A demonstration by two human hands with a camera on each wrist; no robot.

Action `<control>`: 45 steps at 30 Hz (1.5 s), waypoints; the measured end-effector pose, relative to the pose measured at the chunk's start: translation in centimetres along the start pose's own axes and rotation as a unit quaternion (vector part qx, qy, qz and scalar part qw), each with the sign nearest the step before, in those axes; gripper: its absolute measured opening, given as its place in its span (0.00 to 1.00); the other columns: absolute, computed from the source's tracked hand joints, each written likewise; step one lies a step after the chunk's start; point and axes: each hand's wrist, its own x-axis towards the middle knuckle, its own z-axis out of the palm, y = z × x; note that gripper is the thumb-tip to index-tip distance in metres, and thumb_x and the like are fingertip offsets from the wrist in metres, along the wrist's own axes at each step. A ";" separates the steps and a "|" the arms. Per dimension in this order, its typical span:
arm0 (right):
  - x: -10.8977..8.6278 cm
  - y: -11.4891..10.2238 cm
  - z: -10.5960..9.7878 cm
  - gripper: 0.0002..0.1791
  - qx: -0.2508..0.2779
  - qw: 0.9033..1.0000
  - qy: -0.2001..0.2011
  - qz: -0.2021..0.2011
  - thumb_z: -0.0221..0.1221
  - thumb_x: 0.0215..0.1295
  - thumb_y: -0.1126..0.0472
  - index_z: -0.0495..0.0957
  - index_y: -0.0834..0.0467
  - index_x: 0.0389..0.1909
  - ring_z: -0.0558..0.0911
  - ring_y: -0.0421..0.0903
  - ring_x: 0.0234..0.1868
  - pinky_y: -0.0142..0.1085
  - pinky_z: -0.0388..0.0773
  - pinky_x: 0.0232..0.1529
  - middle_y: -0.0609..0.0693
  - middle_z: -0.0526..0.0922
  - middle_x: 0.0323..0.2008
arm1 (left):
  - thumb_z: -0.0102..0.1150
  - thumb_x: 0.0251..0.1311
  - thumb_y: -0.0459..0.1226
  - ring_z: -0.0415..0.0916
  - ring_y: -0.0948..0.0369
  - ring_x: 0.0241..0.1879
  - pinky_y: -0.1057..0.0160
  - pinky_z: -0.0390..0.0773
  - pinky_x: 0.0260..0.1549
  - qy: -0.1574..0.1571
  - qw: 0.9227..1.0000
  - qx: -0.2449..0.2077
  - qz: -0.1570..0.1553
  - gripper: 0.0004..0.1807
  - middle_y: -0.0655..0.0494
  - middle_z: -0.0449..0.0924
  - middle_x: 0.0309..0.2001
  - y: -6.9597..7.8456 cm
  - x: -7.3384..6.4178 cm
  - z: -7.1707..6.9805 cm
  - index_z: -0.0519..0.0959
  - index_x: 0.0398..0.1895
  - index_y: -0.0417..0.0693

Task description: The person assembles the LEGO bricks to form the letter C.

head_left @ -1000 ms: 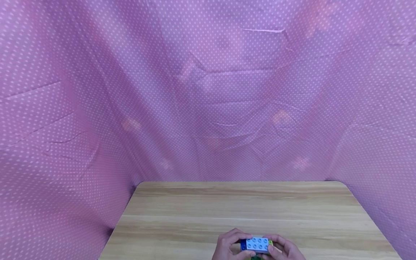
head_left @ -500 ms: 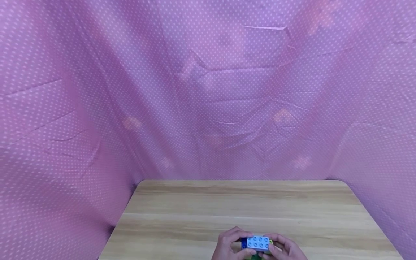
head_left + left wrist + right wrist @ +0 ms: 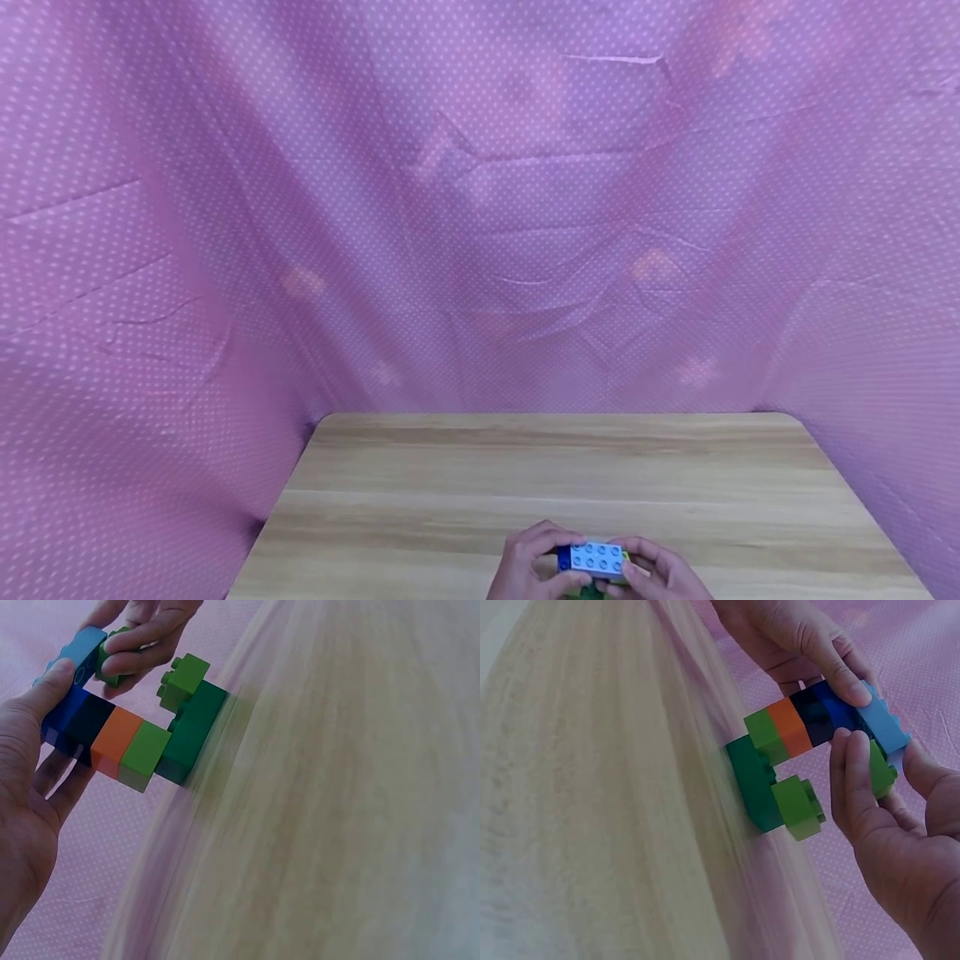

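Observation:
A stack of toy building bricks rises from a dark green brick [image 3: 193, 735] at the table's near edge. One end of that base carries a lone light green brick [image 3: 797, 808]. On its other end stand a light green brick [image 3: 144, 756], an orange brick [image 3: 117, 739], a near-black brick and a blue brick [image 3: 835, 706], topped by a long light blue brick [image 3: 597, 559]. My left hand [image 3: 527, 563] grips the upper column, thumb on the light blue brick. My right hand [image 3: 660, 572] pinches another light green brick [image 3: 882, 769] beneath the light blue brick's other end; whether those two are joined cannot be told.
The wooden table [image 3: 420, 475] stretches away beyond the hands, with rounded far corners. Pink dotted cloth [image 3: 487, 250] hangs behind it and along both sides.
Both hands keep their hold on the bricks with hardly any movement. The head view has tilted down slightly, so table and hands appear a little higher.

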 end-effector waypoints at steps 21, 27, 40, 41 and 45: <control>0.1 0.3 0.4 0.14 -0.007 0.998 0.063 0.009 0.53 0.84 0.60 0.76 0.58 0.63 0.87 0.51 0.55 0.40 0.84 0.59 0.56 0.83 0.56 | 0.75 0.64 0.40 0.85 0.67 0.47 0.62 0.86 0.48 0.001 1.000 -0.001 -0.008 0.20 0.62 0.87 0.49 0.0 0.0 0.2 0.86 0.58 0.51; 0.1 0.0 1.1 0.21 -0.050 0.993 0.102 0.008 0.56 0.82 0.56 0.74 0.66 0.64 0.88 0.53 0.52 0.42 0.86 0.55 0.56 0.83 0.53 | 0.75 0.64 0.41 0.85 0.67 0.47 0.62 0.86 0.48 0.000 1.000 0.000 -0.012 0.20 0.62 0.87 0.49 0.1 0.0 0.2 0.86 0.58 0.49; 0.4 -0.1 1.2 0.19 -0.133 0.983 0.123 -0.007 0.55 0.82 0.57 0.73 0.68 0.62 0.87 0.49 0.49 0.39 0.88 0.50 0.53 0.82 0.51 | 0.75 0.65 0.41 0.84 0.67 0.47 0.63 0.86 0.48 0.002 1.000 0.007 -0.013 0.20 0.62 0.87 0.49 -0.1 0.0 0.1 0.86 0.58 0.48; 0.3 0.0 1.1 0.19 -0.132 0.983 0.125 -0.008 0.55 0.82 0.57 0.74 0.67 0.61 0.87 0.48 0.49 0.39 0.88 0.50 0.53 0.82 0.51 | 0.75 0.64 0.41 0.84 0.67 0.47 0.63 0.86 0.48 0.002 1.000 0.008 -0.013 0.20 0.63 0.87 0.49 -0.1 0.0 0.1 0.86 0.58 0.49; 0.2 0.1 1.0 0.20 -0.121 0.984 0.128 -0.005 0.56 0.82 0.56 0.73 0.67 0.62 0.87 0.48 0.49 0.39 0.87 0.51 0.52 0.82 0.51 | 0.74 0.65 0.42 0.84 0.67 0.47 0.63 0.86 0.48 -0.001 1.000 0.009 -0.017 0.20 0.63 0.87 0.49 -0.1 0.0 0.1 0.86 0.58 0.50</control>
